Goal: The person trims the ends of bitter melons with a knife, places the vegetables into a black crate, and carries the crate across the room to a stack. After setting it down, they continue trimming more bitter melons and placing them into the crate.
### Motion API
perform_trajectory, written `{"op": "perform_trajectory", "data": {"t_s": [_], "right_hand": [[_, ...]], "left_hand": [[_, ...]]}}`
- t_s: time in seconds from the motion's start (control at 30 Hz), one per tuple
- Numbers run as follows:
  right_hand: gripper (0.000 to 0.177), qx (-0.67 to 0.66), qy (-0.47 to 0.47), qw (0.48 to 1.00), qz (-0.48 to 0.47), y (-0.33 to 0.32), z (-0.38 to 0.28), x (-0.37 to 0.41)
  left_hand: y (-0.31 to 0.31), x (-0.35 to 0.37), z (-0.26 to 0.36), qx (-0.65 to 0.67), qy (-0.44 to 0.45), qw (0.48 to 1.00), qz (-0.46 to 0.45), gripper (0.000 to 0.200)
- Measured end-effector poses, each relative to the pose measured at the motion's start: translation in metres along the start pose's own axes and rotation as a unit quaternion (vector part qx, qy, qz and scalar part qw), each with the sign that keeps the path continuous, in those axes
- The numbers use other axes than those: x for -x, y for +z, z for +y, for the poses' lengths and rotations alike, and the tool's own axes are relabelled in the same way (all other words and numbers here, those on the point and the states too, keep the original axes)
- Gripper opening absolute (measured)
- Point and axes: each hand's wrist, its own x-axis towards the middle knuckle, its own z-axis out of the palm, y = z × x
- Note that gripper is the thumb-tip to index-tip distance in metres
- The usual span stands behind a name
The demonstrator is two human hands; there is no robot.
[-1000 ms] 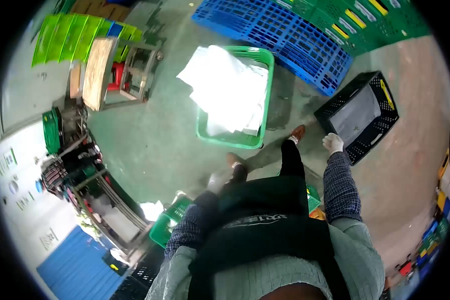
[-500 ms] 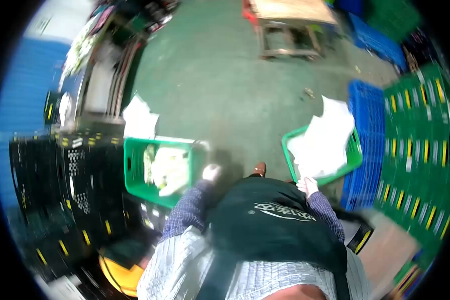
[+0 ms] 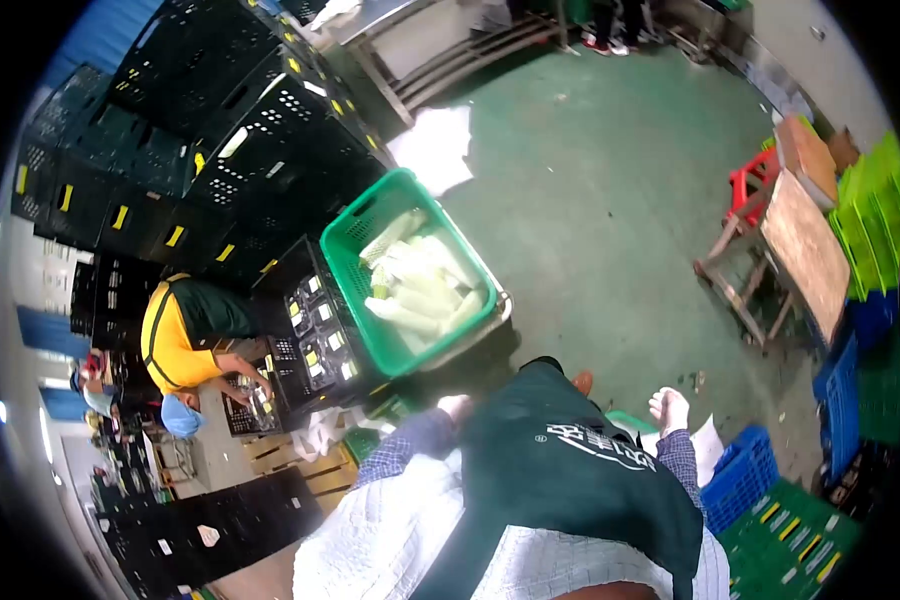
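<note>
A green plastic basket (image 3: 345,240) stands in front of me to the left, holding several long, pale green vegetables (image 3: 415,280). My left hand (image 3: 455,405) is low beside my apron, just below the basket and apart from it. Its fingers are mostly hidden. Out to the right, my right hand (image 3: 669,408) hangs in the air with its fingers loosely curled and slightly apart, nothing visible in them. Below it, a second green basket (image 3: 625,422) shows only a bit of rim, mostly covered by my dark apron (image 3: 570,480). White sheeting (image 3: 708,450) lies near that basket.
Black crates (image 3: 220,130) are stacked at the left. A co-worker in a yellow shirt (image 3: 170,345) bends over a crate there. Blue crates (image 3: 740,470) and green crates (image 3: 790,540) stand at the right, a wooden-topped table (image 3: 805,255) beyond. A metal table (image 3: 450,60) is at the back.
My view has turned left, bringing the vegetable basket and the co-worker into fuller view. My right hand, earlier at the right basket's rim, is now apart from it.
</note>
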Motion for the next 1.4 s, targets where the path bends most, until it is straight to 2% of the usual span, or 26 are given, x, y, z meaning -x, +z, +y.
{"op": "perform_trajectory", "data": {"t_s": [0.07,0.13,0.2,0.23,0.27,0.3,0.33,0.43,0.47,0.53,0.57,0.6,0.63,0.67,0.7,0.73,0.8,0.87,1.0,1.07,1.1,1.2,1.23,1.27,1.3,1.4], "right_hand": [[0.02,0.007,-0.05,0.997,-0.057,0.028,-0.059,-0.025],[0.018,0.065,-0.082,0.992,-0.077,0.065,-0.124,-0.034],[0.018,0.099,-0.116,0.979,-0.134,0.108,-0.161,-0.063],[0.018,0.123,-0.119,0.975,-0.142,0.13,-0.172,-0.077],[0.018,0.153,-0.118,0.97,-0.146,0.152,-0.186,-0.09],[0.018,0.168,-0.111,0.966,-0.164,0.177,-0.2,-0.102],[0.019,0.185,-0.103,0.961,-0.178,0.202,-0.209,-0.113],[0.016,0.205,-0.069,0.951,-0.22,0.275,-0.217,-0.152],[0.016,0.22,-0.044,0.948,-0.225,0.299,-0.22,-0.158],[0.016,0.282,-0.02,0.923,-0.262,0.344,-0.231,-0.169],[0.017,0.328,0.001,0.902,-0.28,0.363,-0.247,-0.174],[0.019,0.375,-0.011,0.877,-0.301,0.387,-0.27,-0.173],[0.02,0.37,-0.026,0.873,-0.317,0.408,-0.29,-0.18],[0.02,0.365,-0.04,0.868,-0.335,0.427,-0.309,-0.189],[0.02,0.36,-0.055,0.869,-0.334,0.446,-0.33,-0.197],[0.02,0.354,-0.066,0.871,-0.333,0.462,-0.349,-0.208],[0.018,0.327,-0.076,0.889,-0.311,0.491,-0.375,-0.236],[0.018,0.324,-0.073,0.896,-0.293,0.521,-0.402,-0.255],[0.016,0.333,-0.093,0.871,-0.348,0.593,-0.432,-0.3],[0.008,0.15,0.124,0.863,-0.466,0.632,-0.438,-0.338],[0.007,0.383,-0.12,0.79,-0.463,0.654,-0.446,-0.339],[0.024,0.311,-0.272,0.755,-0.509,0.714,-0.447,-0.385],[0.027,0.308,-0.306,0.738,-0.517,0.727,-0.496,-0.345],[0.026,0.432,-0.266,0.733,-0.452,0.743,-0.53,-0.331],[0.023,0.307,-0.257,0.784,-0.475,0.752,-0.528,-0.352],[0.02,0.399,-0.322,0.795,-0.324,0.77,-0.541,-0.364]], "left_hand": [[0.005,0.001,0.042,-0.096,0.066,0.993,0.037,0.016],[-0.013,0.0,0.099,-0.264,0.153,0.952,0.007,0.013],[-0.008,-0.006,0.106,-0.121,0.158,0.976,0.084,0.011],[-0.009,-0.008,0.1,-0.165,0.259,0.94,0.147,0.014],[-0.002,-0.009,0.103,0.01,0.148,0.977,0.151,0.017],[-0.007,-0.017,0.097,-0.109,0.163,0.971,0.139,0.02],[-0.007,-0.028,0.093,-0.121,0.12,0.979,0.108,0.023],[0.006,-0.049,0.073,-0.098,0.083,0.97,0.205,0.02],[-0.001,-0.056,0.075,-0.083,0.049,0.976,0.194,0.02],[-0.025,-0.081,0.092,0.022,-0.025,0.989,0.142,0.02],[-0.037,-0.098,0.105,0.165,-0.071,0.976,0.121,0.021],[-0.048,-0.115,0.121,0.376,-0.124,0.913,0.101,0.021],[-0.06,-0.135,0.137,0.588,-0.176,0.785,0.089,0.021],[-0.071,-0.157,0.153,0.715,-0.206,0.664,0.077,0.021],[-0.085,-0.172,0.174,0.742,-0.201,0.634,0.087,0.021],[-0.104,-0.186,0.195,0.759,-0.193,0.615,0.095,0.021],[-0.14,-0.209,0.236,0.758,-0.156,0.616,0.15,0.023],[-0.177,-0.227,0.256,0.753,-0.113,0.631,0.149,0.026],[-0.219,-0.26,0.284,0.742,-0.096,0.624,0.227,0.027],[-0.227,-0.265,0.286,0.788,-0.121,0.556,0.236,0.022],[-0.243,-0.274,0.286,0.781,-0.128,0.569,0.224,0.022],[-0.307,-0.318,0.295,0.698,-0.13,0.688,0.153,0.022],[-0.334,-0.344,0.305,0.662,-0.127,0.728,0.125,0.022],[-0.361,-0.368,0.319,0.626,-0.127,0.763,0.098,0.022],[-0.385,-0.387,0.331,0.595,-0.128,0.79,0.076,0.021],[-0.427,-0.435,0.356,0.522,-0.128,0.843,0.024,0.021]]}}
